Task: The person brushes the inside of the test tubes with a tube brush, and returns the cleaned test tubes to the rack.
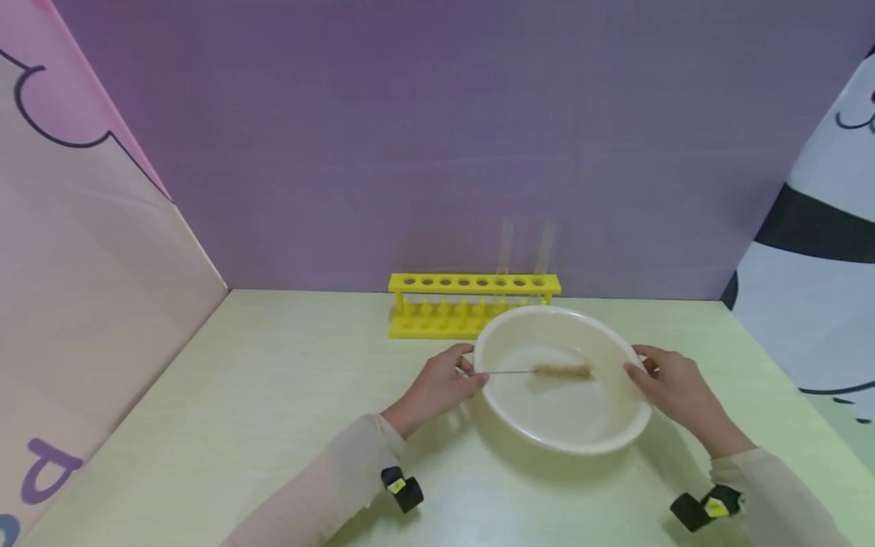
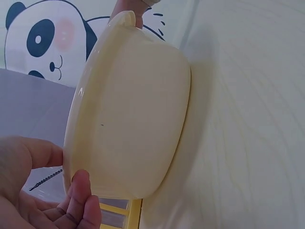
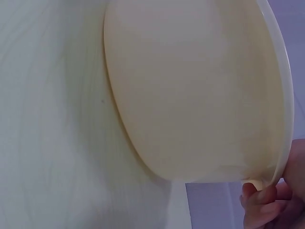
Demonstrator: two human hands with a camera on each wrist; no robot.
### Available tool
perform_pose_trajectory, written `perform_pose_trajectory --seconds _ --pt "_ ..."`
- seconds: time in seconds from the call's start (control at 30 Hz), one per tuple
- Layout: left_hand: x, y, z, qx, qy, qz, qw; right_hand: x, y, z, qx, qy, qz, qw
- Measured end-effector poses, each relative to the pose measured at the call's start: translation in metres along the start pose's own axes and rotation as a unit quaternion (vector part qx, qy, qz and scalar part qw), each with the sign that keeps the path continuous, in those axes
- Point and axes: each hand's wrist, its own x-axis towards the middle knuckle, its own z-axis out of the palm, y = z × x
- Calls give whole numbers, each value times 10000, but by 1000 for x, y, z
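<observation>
A purple wall [image 1: 410, 137] rises behind a pale table [image 1: 294, 365], where I hold a cream basin [image 1: 560, 422] by opposite sides of its rim, right of centre and in front of a yellow rack [image 1: 454, 289]. The basin hides the rack's near right corner in the head view. Whether the basin's base touches the table, I cannot tell.

My left hand [image 1: 440, 384] grasps the near-left rim, thumb at the lip and fingers curled against the outside. My right hand [image 1: 673, 384] grips the other end, thumb over the rim, fingers tucked below it.

In the basin lies a brush [image 1: 560, 371], its tan bristles near the middle and its twisted wire stem reaching out over the rim beside my left thumb; whether my grip also pins the stem, I cannot tell.

Two clear tubes [image 1: 505, 247] stand in the right part of the rack, apart from each other.

As far as the pictures show, the tubes are racked, the brush is in the basin and both hands have hold of the rim. By my reading, the moving of the basin is unfinished: setting it down and letting go are left.
</observation>
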Motion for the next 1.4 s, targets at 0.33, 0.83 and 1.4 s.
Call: perform_pose_trajectory --seconds 0.33,0.83,1.4 --pt "-1 1 -1 53 116 -20 9999 -2 -4 3 -57 157 -136 9998" --pt "-8 -7 -13 -184 171 -29 9997 -2 -19 7 -6 248 -293 9993" --pt "-17 -13 -29 -202 627 -427 9969 -6 -45 21 575 -124 -131 9982"
